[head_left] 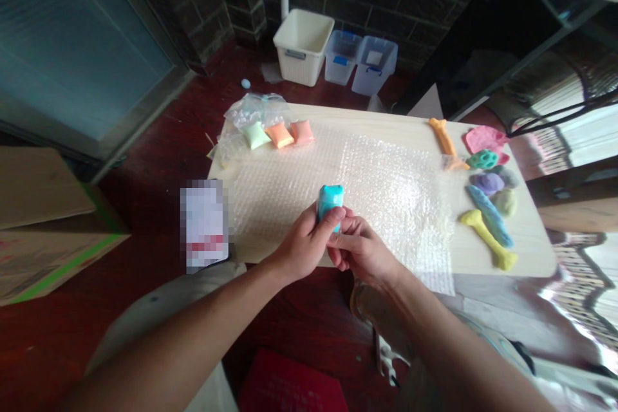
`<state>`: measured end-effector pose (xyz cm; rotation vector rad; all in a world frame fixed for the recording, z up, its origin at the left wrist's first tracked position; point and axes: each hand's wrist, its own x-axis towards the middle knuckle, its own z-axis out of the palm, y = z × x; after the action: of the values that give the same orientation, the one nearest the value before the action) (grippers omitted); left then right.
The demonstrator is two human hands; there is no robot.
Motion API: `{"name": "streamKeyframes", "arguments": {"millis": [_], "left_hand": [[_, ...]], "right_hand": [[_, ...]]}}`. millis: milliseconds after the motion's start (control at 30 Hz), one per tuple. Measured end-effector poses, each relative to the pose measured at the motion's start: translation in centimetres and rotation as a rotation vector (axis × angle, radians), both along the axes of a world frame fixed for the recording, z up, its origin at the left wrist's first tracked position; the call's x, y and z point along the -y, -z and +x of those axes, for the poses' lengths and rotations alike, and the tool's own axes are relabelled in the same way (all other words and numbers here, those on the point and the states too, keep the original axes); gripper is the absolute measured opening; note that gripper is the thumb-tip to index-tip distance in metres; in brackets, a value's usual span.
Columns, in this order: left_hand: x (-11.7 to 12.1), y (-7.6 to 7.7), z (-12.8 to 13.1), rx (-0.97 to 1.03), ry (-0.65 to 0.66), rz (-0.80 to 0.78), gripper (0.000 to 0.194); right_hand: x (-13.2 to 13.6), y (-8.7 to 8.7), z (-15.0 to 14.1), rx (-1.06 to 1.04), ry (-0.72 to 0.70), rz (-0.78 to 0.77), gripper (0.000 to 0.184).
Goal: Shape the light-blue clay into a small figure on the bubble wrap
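A turquoise packet of soft clay (331,198) is held above the front middle of the table. My left hand (303,243) wraps round it, thumb pressed across its front. My right hand (364,248) is closed at the packet's lower end, fingertips pinched together; the exact grip there is partly hidden. Beneath both hands lies a sheet of bubble wrap (386,183). Farther back sit a pale green packet (255,136), an orange packet (279,135) and a pink packet (302,132), side by side.
Shaped clay pieces lie along the right of the table (535,251), including a yellow bone (487,238), a blue roll (490,215) and an orange bone (444,138). Crumpled clear plastic (255,108) rests at the back left. Beyond stand a white bin (302,55) and two clear boxes.
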<state>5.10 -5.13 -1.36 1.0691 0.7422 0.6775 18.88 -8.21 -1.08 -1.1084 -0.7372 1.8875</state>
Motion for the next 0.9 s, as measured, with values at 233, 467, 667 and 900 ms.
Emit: {"name": "streamKeyframes", "arguments": {"millis": [233,467,667,900], "left_hand": [[-2.2,-1.2,-2.1,-0.31,-0.164,0.486,0.041],[-3.0,-1.7,-2.7,-0.313,-0.105,0.646,0.036],[-1.6,-1.2,-1.9,-0.288,-0.143,0.573,0.039],[-1.4,-0.7,-2.1,-0.278,-0.132,0.485,0.04]], "right_hand": [[-0.8,-1.0,0.9,0.013,-0.015,-0.03,0.031],[-0.5,-1.0,1.3,-0.004,-0.01,-0.08,0.034],[-0.3,-0.6,0.9,-0.088,0.026,-0.083,0.036],[-0.5,-0.9,1.7,-0.033,-0.039,-0.013,0.035]]}}
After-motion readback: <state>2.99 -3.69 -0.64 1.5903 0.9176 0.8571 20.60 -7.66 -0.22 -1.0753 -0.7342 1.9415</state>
